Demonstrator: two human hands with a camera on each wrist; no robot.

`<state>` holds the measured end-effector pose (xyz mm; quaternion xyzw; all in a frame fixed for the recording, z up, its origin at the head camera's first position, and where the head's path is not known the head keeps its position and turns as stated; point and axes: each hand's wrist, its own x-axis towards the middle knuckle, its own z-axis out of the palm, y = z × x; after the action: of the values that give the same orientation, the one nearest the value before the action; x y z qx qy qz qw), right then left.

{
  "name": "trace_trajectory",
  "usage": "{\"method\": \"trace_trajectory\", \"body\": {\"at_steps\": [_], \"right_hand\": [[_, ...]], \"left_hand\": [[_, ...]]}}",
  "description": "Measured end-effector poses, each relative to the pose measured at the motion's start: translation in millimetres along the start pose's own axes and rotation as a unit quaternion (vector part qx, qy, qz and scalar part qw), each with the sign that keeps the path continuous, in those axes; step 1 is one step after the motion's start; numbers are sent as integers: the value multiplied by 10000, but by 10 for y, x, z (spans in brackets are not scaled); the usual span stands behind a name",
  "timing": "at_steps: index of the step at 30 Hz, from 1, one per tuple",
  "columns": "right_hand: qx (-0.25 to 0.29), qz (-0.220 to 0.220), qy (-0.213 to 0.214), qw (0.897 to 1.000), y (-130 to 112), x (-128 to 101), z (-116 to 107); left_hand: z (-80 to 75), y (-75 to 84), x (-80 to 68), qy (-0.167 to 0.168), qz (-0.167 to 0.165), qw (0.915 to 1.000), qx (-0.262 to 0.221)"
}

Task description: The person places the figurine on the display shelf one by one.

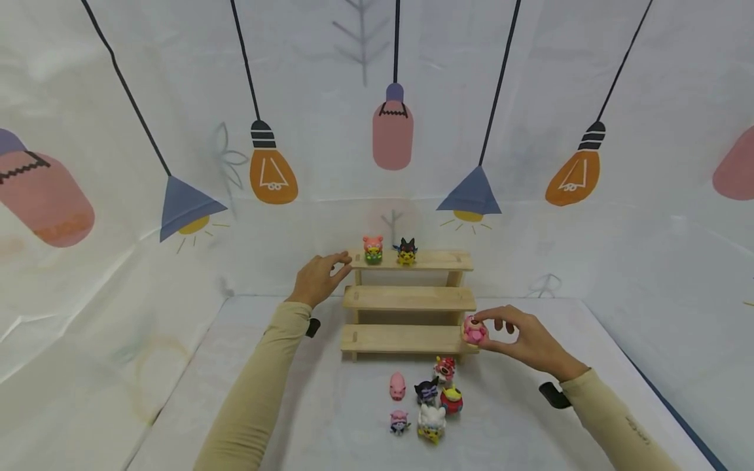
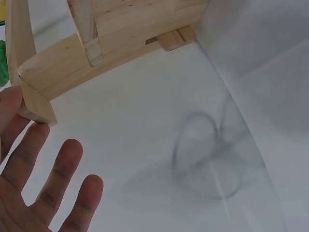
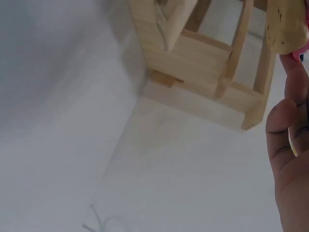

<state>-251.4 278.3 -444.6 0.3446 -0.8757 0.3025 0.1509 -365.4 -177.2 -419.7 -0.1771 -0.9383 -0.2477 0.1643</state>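
Observation:
A three-step wooden display shelf [image 1: 410, 298] stands against the back wall. At the left end of its top step, my left hand [image 1: 321, 278] pinches the board's corner; in the left wrist view the thumb and a finger lie on either side of that board end [image 2: 41, 106], the other fingers spread. My right hand [image 1: 527, 337] holds a pink figurine [image 1: 474, 331] between thumb and fingers at the right end of the lowest step. The right wrist view shows the figurine's tan part [image 3: 286, 26] at the edge. A pink-and-green figurine [image 1: 373, 250] and a dark-eared yellow figurine [image 1: 406, 252] stand on the top step.
In front of the shelf sit several figurines: a pink one [image 1: 397, 386], a pink-and-grey one [image 1: 398, 422], a black one [image 1: 427, 391], a red-and-white one [image 1: 444, 369], a red-and-green one [image 1: 451, 400] and a white-and-yellow one [image 1: 432, 422]. A printed sheet [image 1: 330, 163] covers the walls.

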Motion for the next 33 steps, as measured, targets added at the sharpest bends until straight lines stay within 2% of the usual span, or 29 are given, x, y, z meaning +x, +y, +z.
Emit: {"method": "trace_trajectory", "body": {"at_steps": [8,16,28,33], "right_hand": [[133,-160,-50,9998,36,372,-52],[155,-211,28,9997,104,659,-103],[308,195,92,9993,184,1149,-184],[257,305,-99,9992,262,1363,-157]], "left_hand": [[5,-12,1,15,141,9999,22],[9,2,17,55,148,9998,79],[-10,6,13,27,157,9999,59],[-2,12,15,43,175,9998,58]]}}
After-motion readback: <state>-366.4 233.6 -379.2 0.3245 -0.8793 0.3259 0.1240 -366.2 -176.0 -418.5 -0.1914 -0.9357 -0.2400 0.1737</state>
